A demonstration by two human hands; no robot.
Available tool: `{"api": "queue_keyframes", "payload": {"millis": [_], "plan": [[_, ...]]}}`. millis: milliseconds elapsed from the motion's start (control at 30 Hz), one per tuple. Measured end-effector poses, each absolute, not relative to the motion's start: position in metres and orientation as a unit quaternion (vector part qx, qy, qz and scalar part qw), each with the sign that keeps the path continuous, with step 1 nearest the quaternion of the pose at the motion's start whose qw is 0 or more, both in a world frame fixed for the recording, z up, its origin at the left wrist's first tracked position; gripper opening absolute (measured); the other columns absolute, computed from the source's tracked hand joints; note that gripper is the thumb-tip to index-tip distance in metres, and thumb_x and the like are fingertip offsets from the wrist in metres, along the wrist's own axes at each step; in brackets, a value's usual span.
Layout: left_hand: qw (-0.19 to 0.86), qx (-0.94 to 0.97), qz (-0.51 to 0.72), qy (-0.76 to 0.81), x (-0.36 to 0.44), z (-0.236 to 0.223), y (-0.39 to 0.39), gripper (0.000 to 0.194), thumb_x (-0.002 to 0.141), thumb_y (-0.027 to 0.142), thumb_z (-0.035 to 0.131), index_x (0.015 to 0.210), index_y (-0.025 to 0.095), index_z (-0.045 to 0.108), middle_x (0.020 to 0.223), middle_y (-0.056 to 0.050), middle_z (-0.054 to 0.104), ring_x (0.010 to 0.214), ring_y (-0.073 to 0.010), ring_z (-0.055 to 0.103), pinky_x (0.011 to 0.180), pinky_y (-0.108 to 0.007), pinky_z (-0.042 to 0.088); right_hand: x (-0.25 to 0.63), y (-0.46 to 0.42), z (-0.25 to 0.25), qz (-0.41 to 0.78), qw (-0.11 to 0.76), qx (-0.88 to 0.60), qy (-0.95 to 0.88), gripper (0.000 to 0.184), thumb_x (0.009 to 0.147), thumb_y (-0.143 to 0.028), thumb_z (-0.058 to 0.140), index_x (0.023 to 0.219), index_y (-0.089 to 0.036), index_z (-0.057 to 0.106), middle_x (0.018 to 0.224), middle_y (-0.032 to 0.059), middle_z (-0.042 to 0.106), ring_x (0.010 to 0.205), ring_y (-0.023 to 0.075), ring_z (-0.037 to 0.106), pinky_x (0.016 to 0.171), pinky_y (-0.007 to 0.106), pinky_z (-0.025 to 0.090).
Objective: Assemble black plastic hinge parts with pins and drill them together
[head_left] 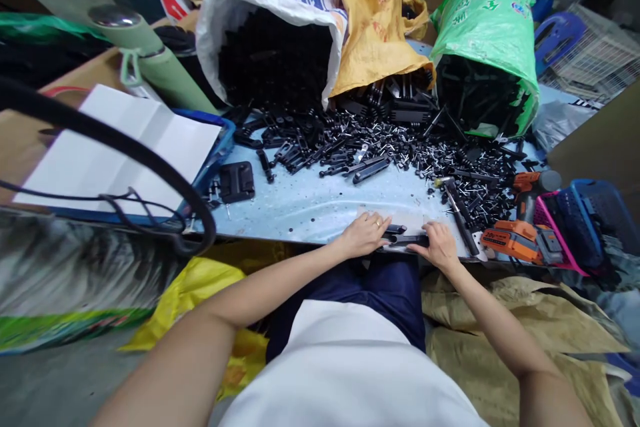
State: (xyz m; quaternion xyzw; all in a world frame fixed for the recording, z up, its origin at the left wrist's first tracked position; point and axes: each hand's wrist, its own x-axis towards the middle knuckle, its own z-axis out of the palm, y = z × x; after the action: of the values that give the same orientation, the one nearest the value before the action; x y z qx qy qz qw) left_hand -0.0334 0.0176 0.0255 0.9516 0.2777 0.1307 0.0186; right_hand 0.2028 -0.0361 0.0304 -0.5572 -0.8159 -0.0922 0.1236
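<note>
At the table's front edge, my left hand [367, 234] and my right hand [439, 245] face each other with a long black plastic part [407, 240] between them. The left fingers are closed on its left end. My right thumb and fingers pinch its right end. A second, shorter black part [397, 229] lies just behind it, close to my left fingers. Beneath them is a pale flat board [417, 221]. To the right of my right hand a hammer [461, 217] lies with its dark handle towards me.
Screws and small black parts [380, 137] are heaped across the blue table [300, 203]. Behind stand a white sack [210, 47], an orange sack [365, 27] and a green sack [487, 27]. An orange cordless drill [515, 240] and baskets [580, 220] are at right; a black cable arch [125, 140] crosses the left.
</note>
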Motion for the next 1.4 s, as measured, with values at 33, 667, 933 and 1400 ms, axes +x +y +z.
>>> {"api": "queue_keyframes", "payload": {"millis": [33,667,933,1400], "plan": [[0.029,0.954,0.1,0.28,-0.029,0.028,0.023,0.045,0.087,0.039,0.045,0.114,0.004,0.053,0.095,-0.018,0.065,0.094,-0.0256,0.058,0.075,-0.034,0.043,0.209,-0.037,0.03,-0.084,0.095,-0.555,-0.822,0.057,0.081,-0.064,0.038,0.073,-0.013,0.062,0.069,0.0117,0.061,0.067,0.0202,0.056,0.061,0.03,0.041],[0.139,0.856,-0.035,0.496,-0.046,0.076,0.019,0.055,0.092,0.037,0.024,0.084,0.008,0.07,0.075,-0.018,0.069,0.073,-0.0263,0.066,0.061,-0.031,0.046,0.122,-0.01,0.094,-0.03,-0.061,-0.469,-0.881,0.056,0.078,-0.062,0.047,0.097,-0.01,0.057,0.09,0.0151,0.061,0.082,0.0246,0.056,0.068,0.032,0.037],[0.154,0.876,-0.044,0.454,-0.048,0.077,0.011,0.058,0.093,0.036,0.02,0.085,0.007,0.07,0.078,-0.018,0.07,0.075,-0.0252,0.066,0.063,-0.03,0.046,0.131,0.006,0.091,-0.003,-0.077,-0.32,-0.944,0.036,0.079,-0.047,0.056,0.091,-0.013,0.055,0.087,0.0102,0.057,0.082,0.0221,0.05,0.071,0.032,0.036],[0.237,0.914,0.13,0.303,-0.088,0.077,-0.002,0.073,0.087,0.056,0.004,0.061,0.017,0.06,0.051,-0.008,0.058,0.051,-0.0173,0.054,0.053,-0.029,0.041,0.158,-0.029,0.113,0.106,0.052,-0.321,-0.94,0.067,0.084,-0.067,0.014,0.057,-0.018,0.051,0.05,0.0031,0.047,0.049,0.0137,0.044,0.051,0.028,0.032]]}}
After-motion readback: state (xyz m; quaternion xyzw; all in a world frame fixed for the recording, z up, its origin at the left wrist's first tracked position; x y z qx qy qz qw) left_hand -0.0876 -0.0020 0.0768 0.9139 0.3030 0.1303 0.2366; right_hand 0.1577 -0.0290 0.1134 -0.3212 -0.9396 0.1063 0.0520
